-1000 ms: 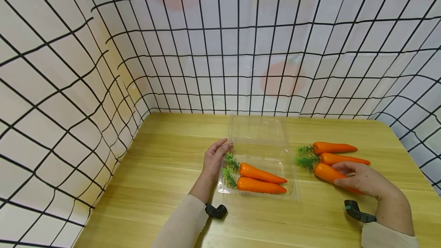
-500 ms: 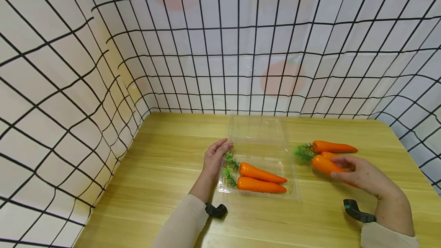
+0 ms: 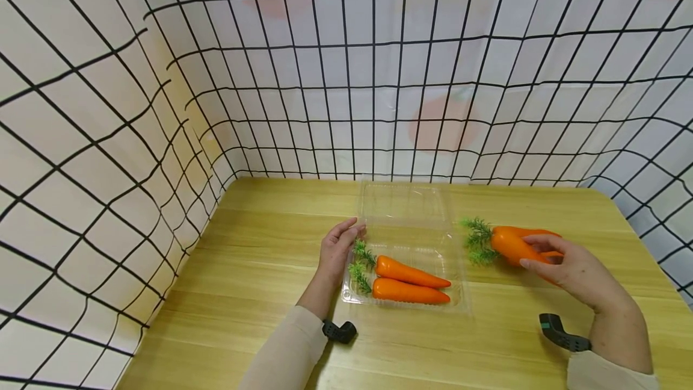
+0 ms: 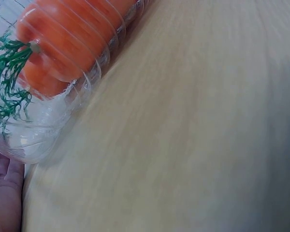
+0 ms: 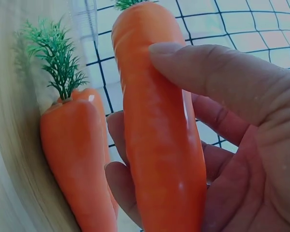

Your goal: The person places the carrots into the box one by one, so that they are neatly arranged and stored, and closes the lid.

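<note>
My right hand (image 3: 576,269) grips an orange carrot (image 5: 157,125), thumb on one side and fingers round the other. In the right wrist view it is off the table, with two more carrots (image 5: 72,145) lying beside it. The head view shows its green leafy top over theirs, and it partly covers them. My left hand (image 3: 337,251) rests against the left side of a clear plastic clamshell box (image 3: 457,297), fingers extended. Two carrots (image 3: 411,290) lie side by side in the box's base, leafy tops to the left. The left wrist view shows only part of this hand.
The box's clear lid (image 3: 406,202) lies folded back toward the rear of the wooden table (image 3: 260,245). A white cloth with a black grid (image 3: 335,77) stands behind the table and along both sides. Dark bands (image 3: 339,332) sit on both wrists.
My right hand has lifted the nearest carrot off the table and moved it slightly back, over the other two. The left hand and the box have stayed in place.
</note>
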`<state>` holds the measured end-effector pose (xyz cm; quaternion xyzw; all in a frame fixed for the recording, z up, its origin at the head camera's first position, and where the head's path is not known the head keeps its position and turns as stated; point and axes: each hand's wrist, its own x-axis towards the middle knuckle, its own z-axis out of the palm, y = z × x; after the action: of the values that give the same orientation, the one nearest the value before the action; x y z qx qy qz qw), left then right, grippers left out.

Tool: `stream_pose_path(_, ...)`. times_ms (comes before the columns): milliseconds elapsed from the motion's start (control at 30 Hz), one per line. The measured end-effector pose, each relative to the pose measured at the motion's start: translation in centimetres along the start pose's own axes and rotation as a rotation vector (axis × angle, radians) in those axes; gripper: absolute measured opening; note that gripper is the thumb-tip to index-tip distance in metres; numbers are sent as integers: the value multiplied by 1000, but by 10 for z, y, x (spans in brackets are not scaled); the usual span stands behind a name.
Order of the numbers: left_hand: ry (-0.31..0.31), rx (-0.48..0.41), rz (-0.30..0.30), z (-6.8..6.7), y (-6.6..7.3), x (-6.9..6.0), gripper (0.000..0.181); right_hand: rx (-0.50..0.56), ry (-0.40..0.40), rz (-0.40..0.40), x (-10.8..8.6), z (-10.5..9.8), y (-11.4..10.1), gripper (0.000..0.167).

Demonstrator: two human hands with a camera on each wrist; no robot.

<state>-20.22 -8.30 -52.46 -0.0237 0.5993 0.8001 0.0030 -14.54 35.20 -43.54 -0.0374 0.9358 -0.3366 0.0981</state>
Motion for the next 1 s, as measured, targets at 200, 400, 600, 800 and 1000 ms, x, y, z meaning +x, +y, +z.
stream_pose_path(200,0,9,-8,-1,0,-1,40,13,7,0,0,2,-6,61)
stream_pose_path(400,1,15,-16,-1,0,-1,40,31,13,6,1,4,-14,62)
stream_pose_path(600,-3,-3,-9,-1,-2,1,41,8,44,-21,1,7,-23,64)
stream_pose_path(800,-1,12,-13,-1,-1,0,41,1,64,-32,2,9,-33,66)
stream_pose_path(1000,2,25,-17,-1,0,0,40,28,70,-84,4,13,-40,59)
